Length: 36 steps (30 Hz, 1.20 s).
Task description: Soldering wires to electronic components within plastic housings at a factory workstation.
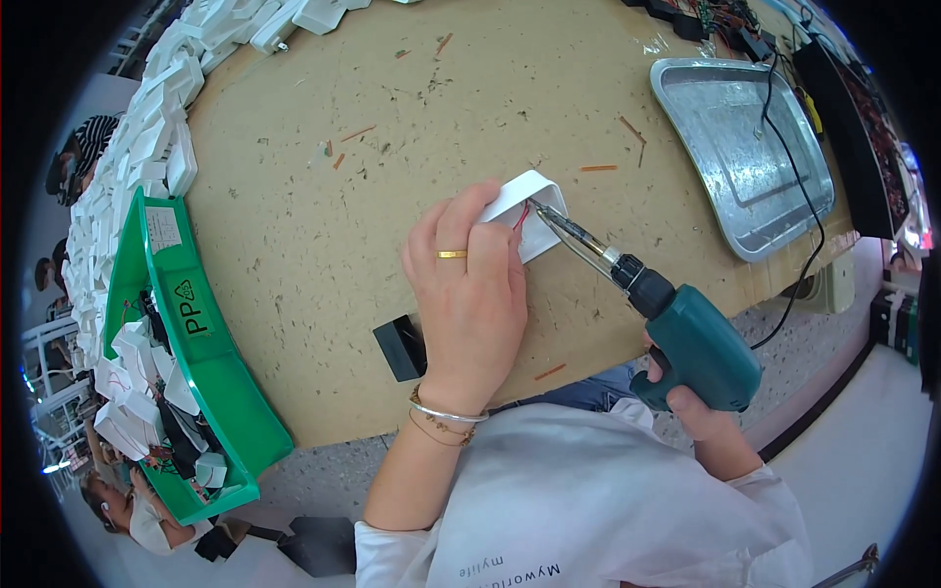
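My left hand (pixel 469 294) is closed around a white plastic housing (pixel 533 188) whose open end faces right. Inside it a red wire (pixel 522 215) shows beside my fingertips. My right hand (pixel 701 416) grips the handle of a dark green soldering gun (pixel 698 343). Its thin metal tip reaches into the mouth of the housing, near the wire; whether it touches anything there is too small to tell. Next to my left wrist a small black box-shaped piece (pixel 398 349) lies on the brown tabletop (pixel 323 255).
A green bin (pixel 221 377) with white and black parts stands at the left edge. White housings (pixel 162 127) pile up along the far left. At right lies a metal tray (pixel 750 157), crossed by a black cord (pixel 799 181). Electronic parts (pixel 701 20) sit at the back right.
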{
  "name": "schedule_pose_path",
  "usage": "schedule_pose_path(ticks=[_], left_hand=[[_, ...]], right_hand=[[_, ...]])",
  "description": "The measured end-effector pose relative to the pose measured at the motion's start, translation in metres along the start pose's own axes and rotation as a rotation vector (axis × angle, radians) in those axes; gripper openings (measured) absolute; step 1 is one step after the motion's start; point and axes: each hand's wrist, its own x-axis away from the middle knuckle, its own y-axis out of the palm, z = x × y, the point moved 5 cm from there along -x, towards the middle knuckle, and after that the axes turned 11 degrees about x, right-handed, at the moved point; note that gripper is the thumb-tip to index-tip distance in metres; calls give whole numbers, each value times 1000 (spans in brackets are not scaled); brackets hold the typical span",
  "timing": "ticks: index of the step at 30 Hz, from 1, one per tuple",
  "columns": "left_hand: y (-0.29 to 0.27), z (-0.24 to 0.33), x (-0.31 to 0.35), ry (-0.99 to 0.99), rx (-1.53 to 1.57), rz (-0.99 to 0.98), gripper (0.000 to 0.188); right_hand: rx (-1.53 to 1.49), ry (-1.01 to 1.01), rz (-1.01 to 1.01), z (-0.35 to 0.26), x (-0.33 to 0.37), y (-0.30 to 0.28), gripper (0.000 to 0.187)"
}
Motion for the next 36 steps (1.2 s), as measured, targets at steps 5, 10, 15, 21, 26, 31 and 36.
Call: schedule_pose_path(ticks=[5,10,15,21,26,31,36], left_hand=[[-1,1,-1,-22,-4,-21,18],[-1,0,-1,-2,-18,-18,18],[-1,2,-2,-11,-33,-22,16],[-1,2,-3,-26,-44,-31,12],[-2,2,-3,-23,-37,-38,14],[-1,2,-2,-24,-44,-40,14],[-2,2,-3,-43,-32,-50,15]], right_hand=[[9,0,23,1,1,2,69],[90,-33,-1,2,0,2,68],[92,13,34,-4,-3,3,65],[126,65,56,-5,-4,2,68],[122,108,65,-6,-3,2,68],[124,77,94,-7,-5,1,66],[73,76,94,-9,-7,2,64]])
